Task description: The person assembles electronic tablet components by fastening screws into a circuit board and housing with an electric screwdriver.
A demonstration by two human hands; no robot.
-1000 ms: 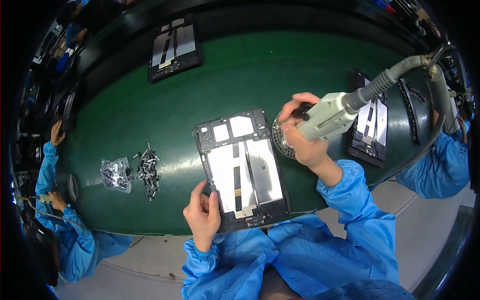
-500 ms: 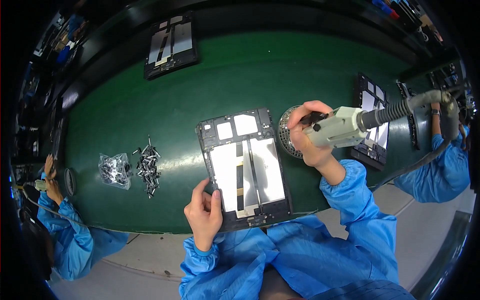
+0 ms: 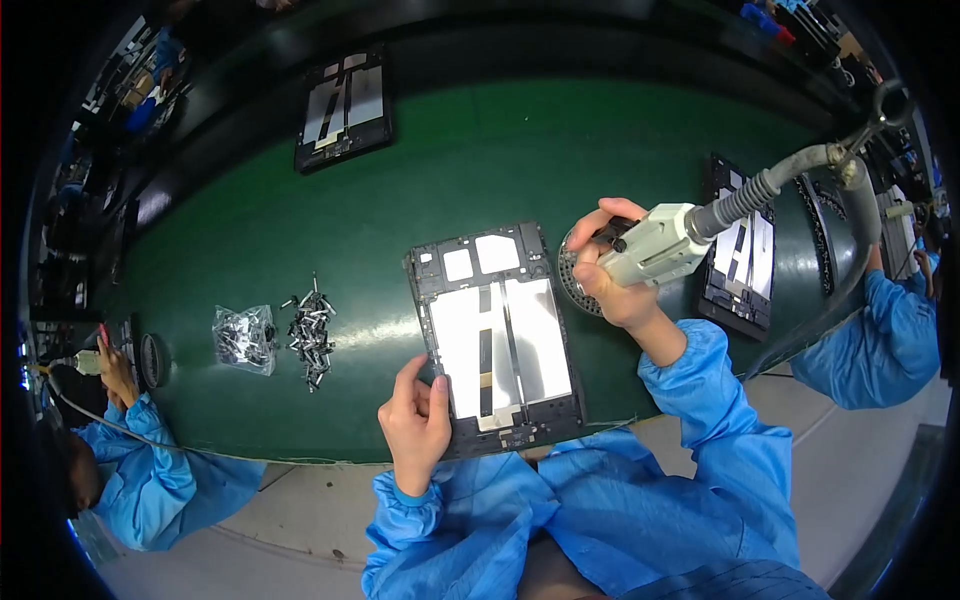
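In front of me on the green table lies a black tablet (image 3: pixel 508 345), its back off, with silvery panels and dark strips showing. My left hand (image 3: pixel 413 430) grips its lower left edge, thumb on top. Just right of the tablet, my right hand (image 3: pixel 622 292) is wrapped round a pale electric screwdriver (image 3: pixel 652 247) with a grey cable sleeve. The tool is over a round metal dish with small holes (image 3: pixel 571 280), partly covered by the hand. The screwdriver's tip is hidden.
Left of the tablet are a loose pile of small dark and silvery parts (image 3: pixel 312 335) and a clear bag of similar parts (image 3: pixel 243 340). Two more opened tablets lie far left (image 3: pixel 345 110) and right (image 3: pixel 738 245). Co-workers in blue sit at left (image 3: pixel 150 470) and right (image 3: pixel 870 340).
The view has shifted slightly. My right hand has tilted the screwdriver, its cable end swinging left and up. My left hand keeps its grip on the tablet's edge.
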